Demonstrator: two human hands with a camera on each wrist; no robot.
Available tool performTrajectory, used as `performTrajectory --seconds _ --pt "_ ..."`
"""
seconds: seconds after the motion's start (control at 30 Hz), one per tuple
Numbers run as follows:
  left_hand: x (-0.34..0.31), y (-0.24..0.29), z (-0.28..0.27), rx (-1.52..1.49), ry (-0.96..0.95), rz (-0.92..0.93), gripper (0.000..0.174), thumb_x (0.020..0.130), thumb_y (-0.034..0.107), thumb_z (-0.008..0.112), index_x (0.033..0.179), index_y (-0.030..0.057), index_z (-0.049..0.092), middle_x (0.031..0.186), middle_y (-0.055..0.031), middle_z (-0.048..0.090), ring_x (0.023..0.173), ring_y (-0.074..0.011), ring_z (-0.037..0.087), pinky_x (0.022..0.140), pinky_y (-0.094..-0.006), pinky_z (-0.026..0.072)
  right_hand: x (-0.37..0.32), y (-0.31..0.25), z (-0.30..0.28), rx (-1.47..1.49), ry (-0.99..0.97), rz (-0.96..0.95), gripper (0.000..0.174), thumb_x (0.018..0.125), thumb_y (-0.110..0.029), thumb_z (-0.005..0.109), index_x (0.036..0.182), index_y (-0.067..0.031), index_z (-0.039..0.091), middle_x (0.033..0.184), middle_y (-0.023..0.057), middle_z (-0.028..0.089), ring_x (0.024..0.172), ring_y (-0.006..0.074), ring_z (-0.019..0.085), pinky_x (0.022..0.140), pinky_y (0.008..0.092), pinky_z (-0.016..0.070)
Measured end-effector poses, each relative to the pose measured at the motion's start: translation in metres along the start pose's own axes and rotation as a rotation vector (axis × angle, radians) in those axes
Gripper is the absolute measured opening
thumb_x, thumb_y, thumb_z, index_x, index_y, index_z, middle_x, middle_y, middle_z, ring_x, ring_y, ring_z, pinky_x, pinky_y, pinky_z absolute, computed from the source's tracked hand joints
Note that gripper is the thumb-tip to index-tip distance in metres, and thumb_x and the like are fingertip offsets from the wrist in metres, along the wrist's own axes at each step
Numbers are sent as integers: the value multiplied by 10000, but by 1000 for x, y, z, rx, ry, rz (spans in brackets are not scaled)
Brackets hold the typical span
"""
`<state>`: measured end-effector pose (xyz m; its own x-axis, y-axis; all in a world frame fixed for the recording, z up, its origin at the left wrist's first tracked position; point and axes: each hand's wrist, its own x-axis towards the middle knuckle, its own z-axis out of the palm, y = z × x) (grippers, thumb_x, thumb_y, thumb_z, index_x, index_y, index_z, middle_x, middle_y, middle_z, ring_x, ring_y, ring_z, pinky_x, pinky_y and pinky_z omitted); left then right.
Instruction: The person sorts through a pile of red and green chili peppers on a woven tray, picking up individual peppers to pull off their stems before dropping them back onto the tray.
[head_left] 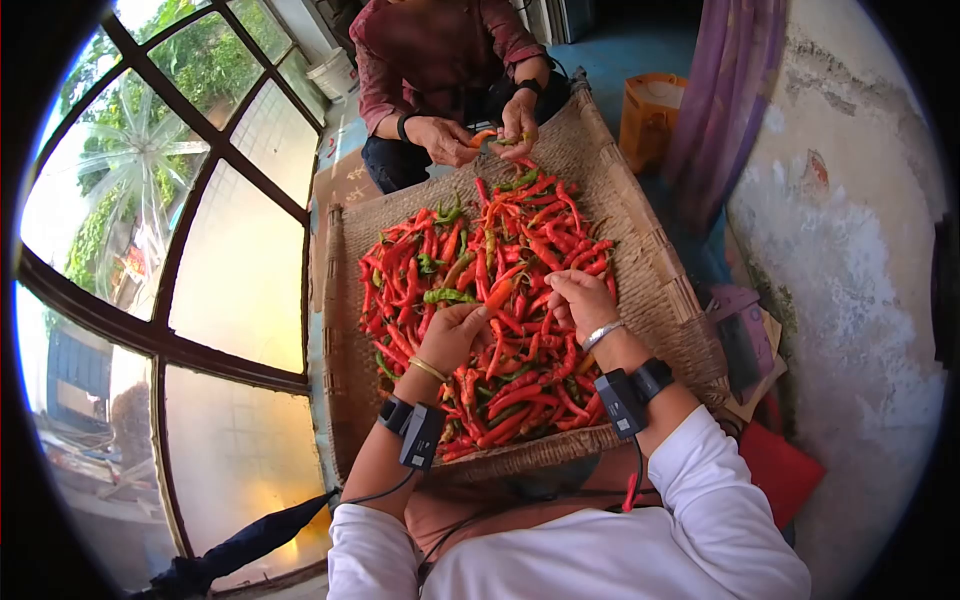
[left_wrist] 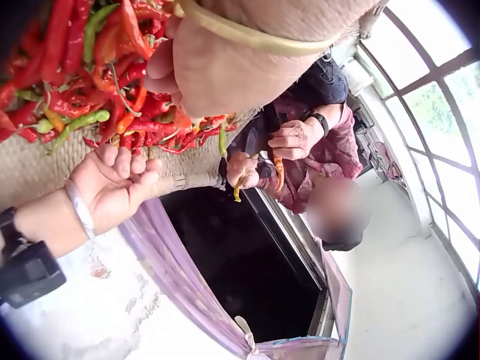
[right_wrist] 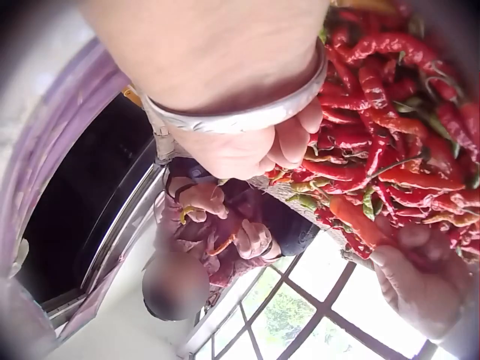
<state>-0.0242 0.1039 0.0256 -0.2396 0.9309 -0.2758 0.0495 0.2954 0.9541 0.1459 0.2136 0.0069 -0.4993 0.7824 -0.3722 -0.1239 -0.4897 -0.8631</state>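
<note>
A broad heap of red chili peppers (head_left: 520, 390), with some green and orange ones mixed in, lies in a shallow woven tray (head_left: 650, 290). Over its middle, my left hand (head_left: 452, 335) pinches an orange-red chili pepper (head_left: 502, 292) between thumb and fingers. That same pepper (right_wrist: 352, 217) points away from the left hand (right_wrist: 420, 289) in the right wrist view. My right hand (head_left: 585, 305) hovers just to the right, fingers curled in and thumb close to them. In the left wrist view the right hand (left_wrist: 112, 184) shows nothing between its fingers.
Across the tray a person (head_left: 450, 60) holds an orange pepper (head_left: 482, 138) and a greenish one in two hands. A barred window (head_left: 240, 250) runs along the left. To the right are an orange container (head_left: 650, 120), a purple curtain (head_left: 725, 100) and a worn wall (head_left: 840, 250).
</note>
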Motion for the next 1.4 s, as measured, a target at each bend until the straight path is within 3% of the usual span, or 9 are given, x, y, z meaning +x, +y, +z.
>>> performTrajectory --seconds 0.2,0.33,0.43,0.63,0.73,0.83,1.03,1.17,1.4 --pt "52 35 1 -381 250 307 363 840 289 491 1021 -25 516 890 -127 584 808 -150 570 679 -280 461 -1 6 -5 26 15 -10 128 820 -178 497 845 -64 549 568 -10 513 419 54 436 369 180 358" --pt "57 -13 -6 885 214 485 271 728 108 566 990 43 551 982 -108 559 890 -272 538 794 -333 430 0 4 -8 28 21 -2 144 802 -198 515 816 -58 545 573 7 523 427 60 446 363 186 354" --pt "29 -30 15 1337 139 630 280 639 40 538 906 105 593 1032 -74 515 990 -277 460 839 -374 384 0 9 -4 34 -11 7 145 799 -199 517 820 -58 544 570 8 522 419 60 443 359 189 360" --pt "25 -37 22 1366 122 631 257 641 66 542 891 104 587 1035 -66 517 1012 -254 442 823 -366 384 11 35 2 -284 -123 -13 177 765 -209 547 794 -36 570 576 47 548 473 130 520 408 258 410" --pt "25 -38 20 1418 137 723 218 701 140 530 913 118 575 915 -52 564 980 -218 465 818 -372 372 10 41 -2 -878 -108 -418 245 696 -236 598 859 -52 593 726 114 601 683 249 580 651 311 456" --pt "15 -38 26 1147 178 681 233 702 161 568 923 91 564 808 -64 588 878 -222 530 783 -356 393 10 45 -1 -896 -172 -693 225 717 -212 591 866 -44 591 747 111 607 632 204 590 586 296 464" --pt "-5 -26 29 695 139 552 262 688 95 619 935 21 570 783 -150 593 679 -268 588 594 -303 458 -2 28 8 -392 -228 -226 177 774 -173 558 844 -12 579 684 60 586 501 98 540 470 236 445" --pt "-9 -35 14 256 20 140 247 780 139 582 961 -28 560 680 -38 580 584 -98 548 541 -228 444 1 21 2 -178 -161 8 162 808 -187 522 839 -33 557 608 18 534 429 69 482 366 200 378" --pt "17 -10 -24 428 -17 4 243 814 146 539 978 -32 553 655 -7 546 527 -59 496 503 -213 430 8 19 2 -93 -52 2 148 806 -167 515 827 -24 550 567 15 512 405 76 468 339 203 352"
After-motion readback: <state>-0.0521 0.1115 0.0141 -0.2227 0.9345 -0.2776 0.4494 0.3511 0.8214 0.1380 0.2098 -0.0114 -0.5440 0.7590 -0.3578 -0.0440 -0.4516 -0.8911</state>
